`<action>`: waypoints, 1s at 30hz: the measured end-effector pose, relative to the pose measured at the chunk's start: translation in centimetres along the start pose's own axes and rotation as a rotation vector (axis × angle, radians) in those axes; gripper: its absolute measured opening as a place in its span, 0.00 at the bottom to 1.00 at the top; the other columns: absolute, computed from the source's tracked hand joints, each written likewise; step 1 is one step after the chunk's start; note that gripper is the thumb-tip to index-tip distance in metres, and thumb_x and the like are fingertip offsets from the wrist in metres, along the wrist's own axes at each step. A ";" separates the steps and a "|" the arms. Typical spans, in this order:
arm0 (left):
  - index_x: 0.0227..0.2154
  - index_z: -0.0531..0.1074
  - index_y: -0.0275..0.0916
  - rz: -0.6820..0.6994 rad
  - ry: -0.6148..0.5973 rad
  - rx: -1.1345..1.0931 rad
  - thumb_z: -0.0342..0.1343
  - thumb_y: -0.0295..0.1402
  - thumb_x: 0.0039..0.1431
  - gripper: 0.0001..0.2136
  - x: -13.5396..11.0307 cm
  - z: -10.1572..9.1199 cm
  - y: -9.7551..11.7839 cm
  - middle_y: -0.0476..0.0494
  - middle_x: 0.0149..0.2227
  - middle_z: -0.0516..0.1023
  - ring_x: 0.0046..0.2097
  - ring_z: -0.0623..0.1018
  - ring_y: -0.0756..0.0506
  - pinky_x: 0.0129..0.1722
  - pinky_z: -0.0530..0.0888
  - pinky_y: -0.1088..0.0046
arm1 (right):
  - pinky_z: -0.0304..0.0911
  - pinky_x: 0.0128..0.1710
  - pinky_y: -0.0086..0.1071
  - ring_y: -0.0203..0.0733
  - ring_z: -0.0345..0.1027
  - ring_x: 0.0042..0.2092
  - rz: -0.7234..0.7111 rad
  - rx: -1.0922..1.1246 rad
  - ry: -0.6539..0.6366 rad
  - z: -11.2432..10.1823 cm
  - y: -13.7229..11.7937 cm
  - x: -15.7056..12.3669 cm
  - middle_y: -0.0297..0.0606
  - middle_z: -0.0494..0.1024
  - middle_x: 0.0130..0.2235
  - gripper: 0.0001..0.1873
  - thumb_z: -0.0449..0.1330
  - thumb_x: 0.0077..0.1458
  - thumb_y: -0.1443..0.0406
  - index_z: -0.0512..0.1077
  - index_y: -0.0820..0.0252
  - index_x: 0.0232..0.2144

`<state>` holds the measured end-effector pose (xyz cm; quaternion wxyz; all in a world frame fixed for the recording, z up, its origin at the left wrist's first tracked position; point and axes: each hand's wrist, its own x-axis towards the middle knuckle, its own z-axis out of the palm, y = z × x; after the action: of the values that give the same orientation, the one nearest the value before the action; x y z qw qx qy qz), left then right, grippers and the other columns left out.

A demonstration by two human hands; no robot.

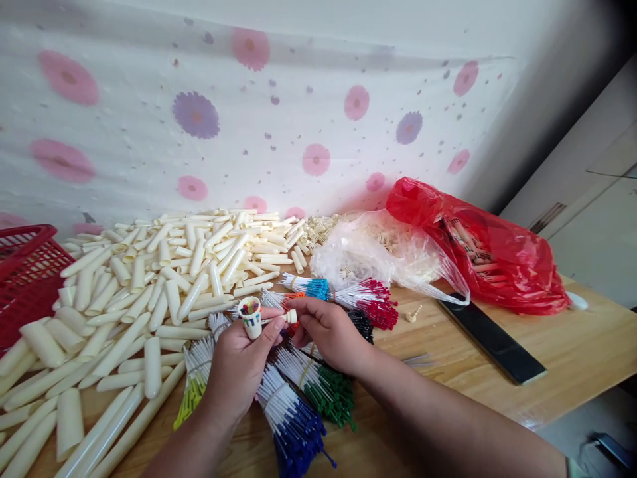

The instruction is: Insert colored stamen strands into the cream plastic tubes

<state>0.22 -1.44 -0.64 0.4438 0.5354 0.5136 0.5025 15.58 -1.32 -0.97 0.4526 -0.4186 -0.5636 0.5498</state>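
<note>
My left hand [243, 365] is closed round a small white cup-shaped tube [250, 318] with coloured marks on its side; multicoloured bits show in its open top. My right hand [323, 328] pinches near a small cream plastic piece [288, 317] with a ridged knob end, beside my left thumb. Its far fingers are partly hidden. Below and around both hands lie bundles of thin white sticks with coloured ends: dark blue [293, 425], green [328, 388], yellow [192, 398], red [371, 302], light blue [313, 287] and black [361, 322].
Many cream tapered tubes [149, 318] are heaped at left on the wooden table [572, 345]. A red basket [30, 279] stands far left. At right are a clear plastic bag [348, 249], a red bag [522, 265] and a long black flat object [492, 338].
</note>
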 end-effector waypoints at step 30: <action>0.30 0.74 0.34 -0.048 -0.013 -0.359 0.65 0.32 0.45 0.10 0.5 0.7 0.7 0.49 0.24 0.75 0.24 0.70 0.53 0.27 0.67 0.76 | 0.63 0.28 0.28 0.30 0.66 0.25 -0.126 0.105 -0.047 -1.2 -1.2 -0.3 0.30 0.74 0.30 0.19 0.57 0.56 0.58 0.62 0.57 0.48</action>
<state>1.03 -1.02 0.06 0.5474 0.4385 0.4254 0.5720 16.86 -1.41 0.20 0.4941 -0.3450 -0.5697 0.5587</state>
